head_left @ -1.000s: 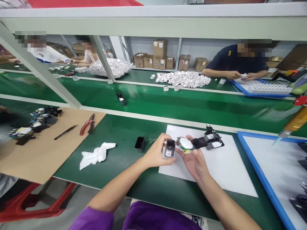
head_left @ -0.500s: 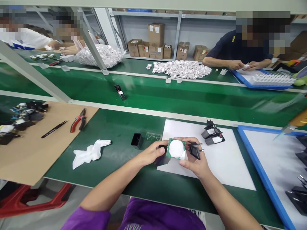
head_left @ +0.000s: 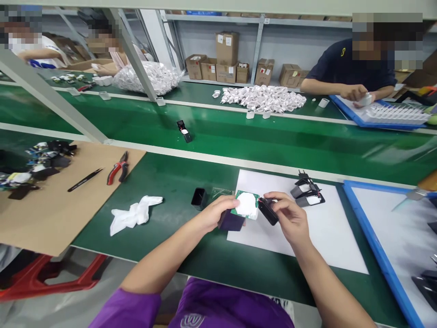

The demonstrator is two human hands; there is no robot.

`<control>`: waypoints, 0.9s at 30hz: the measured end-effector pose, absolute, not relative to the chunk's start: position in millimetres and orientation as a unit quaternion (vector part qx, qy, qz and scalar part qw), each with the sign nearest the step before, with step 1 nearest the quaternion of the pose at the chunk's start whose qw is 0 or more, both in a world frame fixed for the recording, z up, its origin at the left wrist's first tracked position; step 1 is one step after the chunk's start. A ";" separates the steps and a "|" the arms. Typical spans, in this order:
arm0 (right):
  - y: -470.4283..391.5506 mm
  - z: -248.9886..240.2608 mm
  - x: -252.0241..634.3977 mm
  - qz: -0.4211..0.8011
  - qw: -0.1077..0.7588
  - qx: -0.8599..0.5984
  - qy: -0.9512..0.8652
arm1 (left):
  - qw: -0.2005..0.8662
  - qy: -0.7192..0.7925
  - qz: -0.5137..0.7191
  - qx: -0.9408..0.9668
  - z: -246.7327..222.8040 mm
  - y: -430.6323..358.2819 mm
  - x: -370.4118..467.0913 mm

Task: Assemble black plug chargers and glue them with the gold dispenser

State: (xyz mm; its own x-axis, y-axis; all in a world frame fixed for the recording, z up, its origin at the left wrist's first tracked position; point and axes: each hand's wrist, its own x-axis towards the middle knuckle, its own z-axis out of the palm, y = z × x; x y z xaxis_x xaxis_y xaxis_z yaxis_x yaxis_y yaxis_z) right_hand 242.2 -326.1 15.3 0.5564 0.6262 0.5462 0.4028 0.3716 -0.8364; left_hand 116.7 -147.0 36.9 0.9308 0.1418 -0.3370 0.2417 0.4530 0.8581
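Evidently, the board (head_left: pixel 247 206) and, at its seven o'clock, the case (head_left: pixel 232 222) are gripped by the left hand (head_left: pixel 217 212), while at three o'clock the cap (head_left: pixel 268 213) is pinched close by the right hand (head_left: pixel 292 216), seemingly so the wires (head_left: pixel 260 200) are not strained.

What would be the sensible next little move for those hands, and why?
Probably easing the green board into the dark housing: the left hand holds both, the board above the housing, while the right hand holds the black cap close beside the board.
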 end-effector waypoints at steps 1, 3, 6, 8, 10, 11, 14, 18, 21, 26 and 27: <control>-324.4 14.9 242.4 0.049 0.668 -0.563 -0.485 | 0.833 0.180 -0.032 0.522 37.0 -146.8 116.4; -321.2 14.1 241.3 -0.009 0.632 -0.573 -0.522 | 0.833 0.177 -0.031 0.524 37.3 -147.5 116.0; -318.7 11.2 239.1 0.008 0.651 -0.579 -0.491 | 0.836 0.188 -0.014 0.516 37.0 -149.7 116.2; -317.8 7.9 238.4 0.077 0.712 -0.562 -0.414 | 0.837 0.199 0.016 0.510 36.4 -151.2 117.2; -316.3 4.8 237.3 0.156 0.754 -0.532 -0.352 | 0.836 0.210 0.050 0.505 35.5 -152.9 118.5; -315.0 3.5 236.1 0.199 0.761 -0.516 -0.339 | 0.835 0.213 0.062 0.504 35.0 -153.9 119.1; -310.0 0.7 229.0 0.329 0.748 -0.472 -0.330 | 0.840 0.206 0.067 0.497 32.5 -158.4 119.7; -305.7 -0.2 216.1 0.383 0.753 -0.435 -0.310 | 0.861 0.184 0.047 0.472 26.8 -166.2 118.4; -306.6 2.1 210.5 0.343 0.775 -0.431 -0.311 | 0.868 0.174 0.022 0.464 23.1 -171.7 117.6; -308.7 5.8 207.6 0.296 0.790 -0.436 -0.314 | 0.877 0.178 -0.004 0.446 20.4 -179.6 118.8; -308.7 5.8 207.5 0.290 0.790 -0.439 -0.316 | 0.878 0.177 -0.006 0.444 20.1 -180.6 119.2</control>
